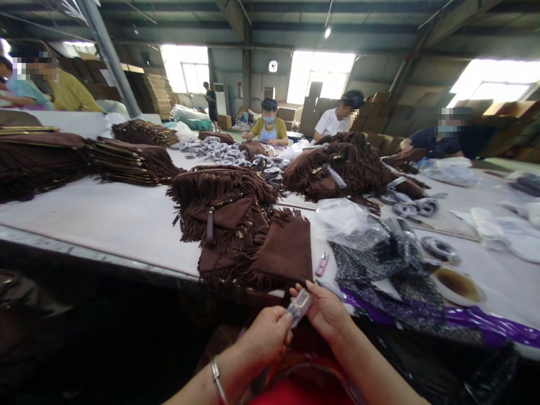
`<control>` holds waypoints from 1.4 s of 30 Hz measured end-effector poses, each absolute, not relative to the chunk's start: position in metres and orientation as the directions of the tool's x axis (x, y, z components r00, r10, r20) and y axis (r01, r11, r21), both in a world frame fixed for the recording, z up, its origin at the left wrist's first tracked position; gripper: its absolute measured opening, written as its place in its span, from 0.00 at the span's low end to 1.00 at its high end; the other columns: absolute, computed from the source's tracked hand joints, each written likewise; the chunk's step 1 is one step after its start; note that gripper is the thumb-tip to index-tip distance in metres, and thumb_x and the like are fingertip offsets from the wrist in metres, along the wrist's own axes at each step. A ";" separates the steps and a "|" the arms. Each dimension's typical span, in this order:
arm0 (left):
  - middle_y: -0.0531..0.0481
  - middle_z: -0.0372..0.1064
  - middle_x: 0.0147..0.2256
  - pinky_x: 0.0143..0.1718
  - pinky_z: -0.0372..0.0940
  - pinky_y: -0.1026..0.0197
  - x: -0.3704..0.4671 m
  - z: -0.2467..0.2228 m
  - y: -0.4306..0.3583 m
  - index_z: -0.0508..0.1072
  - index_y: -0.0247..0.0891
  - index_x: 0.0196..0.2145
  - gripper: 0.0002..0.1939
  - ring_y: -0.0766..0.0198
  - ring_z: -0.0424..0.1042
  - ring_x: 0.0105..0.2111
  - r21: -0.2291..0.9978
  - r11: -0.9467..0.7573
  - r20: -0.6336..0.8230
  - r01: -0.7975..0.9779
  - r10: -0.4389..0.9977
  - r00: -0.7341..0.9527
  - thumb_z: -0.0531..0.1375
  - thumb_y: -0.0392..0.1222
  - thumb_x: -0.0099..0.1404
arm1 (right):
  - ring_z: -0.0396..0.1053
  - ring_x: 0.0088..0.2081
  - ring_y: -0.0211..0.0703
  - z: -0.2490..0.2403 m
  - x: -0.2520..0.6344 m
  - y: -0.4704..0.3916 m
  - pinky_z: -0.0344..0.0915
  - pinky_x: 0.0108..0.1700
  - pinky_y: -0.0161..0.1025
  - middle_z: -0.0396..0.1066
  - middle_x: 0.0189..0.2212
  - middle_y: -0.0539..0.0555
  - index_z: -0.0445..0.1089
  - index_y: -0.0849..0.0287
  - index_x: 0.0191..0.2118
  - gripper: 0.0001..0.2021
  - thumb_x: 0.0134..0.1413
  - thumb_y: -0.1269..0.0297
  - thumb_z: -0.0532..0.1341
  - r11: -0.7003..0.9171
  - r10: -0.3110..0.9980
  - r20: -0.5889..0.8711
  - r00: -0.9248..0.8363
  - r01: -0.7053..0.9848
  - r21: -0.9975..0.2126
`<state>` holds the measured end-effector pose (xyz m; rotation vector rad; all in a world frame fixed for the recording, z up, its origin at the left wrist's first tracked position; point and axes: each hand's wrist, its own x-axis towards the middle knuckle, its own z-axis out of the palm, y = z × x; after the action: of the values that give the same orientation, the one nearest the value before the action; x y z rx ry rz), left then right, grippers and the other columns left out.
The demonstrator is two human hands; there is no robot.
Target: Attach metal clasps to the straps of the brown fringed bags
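Observation:
Near the table's front edge, my left hand (270,332) pinches a small clear-plastic-wrapped piece (299,306) with something greyish inside. My right hand (327,312) has its fingers curled at the far end of the same piece. A grey strip (330,289) shows just behind my right fingers; whether they grip it is unclear. Right beyond my hands lies a brown fringed pouch (287,247), next to a pile of brown fringed bags (223,208) with zips and a dark strap. Pink thread snips (323,264) rest on the table beside the pouch.
Crumpled clear plastic (348,222), speckled black fabric (392,270) and a tape roll (458,284) lie to the right. Stacked brown bags (130,160) are at left, with grey wrapped coils (219,149) and a bigger bag heap (337,166) farther back. Several people work around the table.

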<state>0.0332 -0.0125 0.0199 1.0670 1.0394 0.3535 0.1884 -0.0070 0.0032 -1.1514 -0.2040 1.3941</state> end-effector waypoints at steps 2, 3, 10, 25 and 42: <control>0.60 0.56 0.18 0.13 0.43 0.68 0.029 0.024 -0.010 0.63 0.40 0.28 0.24 0.75 0.49 0.12 0.829 0.507 -0.550 0.235 0.668 0.501 0.58 0.65 0.55 | 0.78 0.30 0.48 0.009 0.199 -0.017 0.75 0.31 0.42 0.77 0.29 0.55 0.66 0.60 0.34 0.08 0.52 0.66 0.67 -0.331 0.845 -0.501 0.186 -0.553 -0.765; 0.60 0.56 0.18 0.13 0.43 0.69 0.027 0.025 -0.009 0.63 0.40 0.29 0.24 0.75 0.49 0.13 0.815 0.529 -0.569 0.236 0.655 0.497 0.58 0.65 0.55 | 0.77 0.30 0.48 0.010 0.204 -0.024 0.74 0.28 0.40 0.78 0.30 0.56 0.67 0.60 0.37 0.09 0.53 0.63 0.66 -0.373 0.849 -0.493 0.190 -0.445 -0.814; 0.61 0.56 0.20 0.14 0.39 0.69 0.023 0.018 -0.005 0.65 0.39 0.31 0.28 0.76 0.47 0.14 0.753 0.628 -0.615 0.196 0.566 0.549 0.60 0.69 0.52 | 0.71 0.45 0.51 0.006 0.216 -0.060 0.69 0.48 0.48 0.73 0.43 0.57 0.73 0.55 0.47 0.11 0.62 0.66 0.57 0.193 0.964 0.266 0.016 0.647 -0.738; 0.53 0.65 0.24 0.25 0.54 0.63 0.024 0.022 -0.020 0.66 0.38 0.29 0.11 0.66 0.62 0.23 0.887 0.273 -0.448 0.373 0.702 0.553 0.51 0.45 0.65 | 0.62 0.37 0.46 0.020 0.203 -0.044 0.57 0.41 0.44 0.69 0.31 0.53 0.70 0.58 0.32 0.11 0.65 0.71 0.54 0.488 0.866 0.347 -0.360 0.760 -0.430; 0.50 0.67 0.27 0.28 0.56 0.63 0.034 0.014 -0.022 0.71 0.34 0.28 0.23 0.64 0.62 0.27 0.918 0.234 -0.378 0.320 0.760 0.528 0.54 0.59 0.62 | 0.62 0.37 0.47 0.024 0.207 -0.039 0.55 0.41 0.45 0.69 0.34 0.54 0.72 0.55 0.40 0.07 0.63 0.64 0.56 0.579 0.814 0.286 -0.506 0.747 -0.327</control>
<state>0.0337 -0.0215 0.0145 1.3554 1.0362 0.3912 0.2068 -0.0391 0.0240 -1.2571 -2.4052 0.2238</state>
